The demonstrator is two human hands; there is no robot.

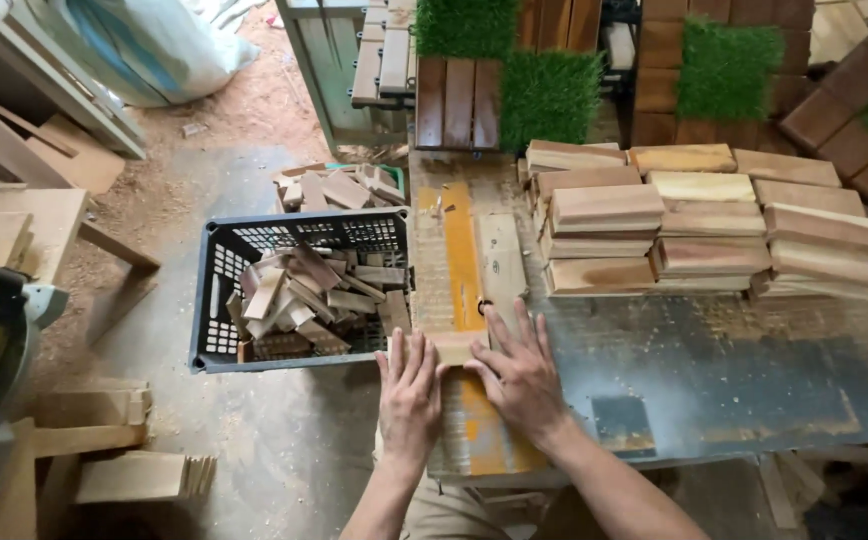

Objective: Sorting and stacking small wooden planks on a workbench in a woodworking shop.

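Both hands (464, 385) on wood block (454, 347)

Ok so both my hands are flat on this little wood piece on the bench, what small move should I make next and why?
Probably slide the small wood block forward along the orange strip. The left hand and right hand both press flat on it, neither gripping, and the strip runs straight ahead, between the black crate of offcuts and the stacked boards.
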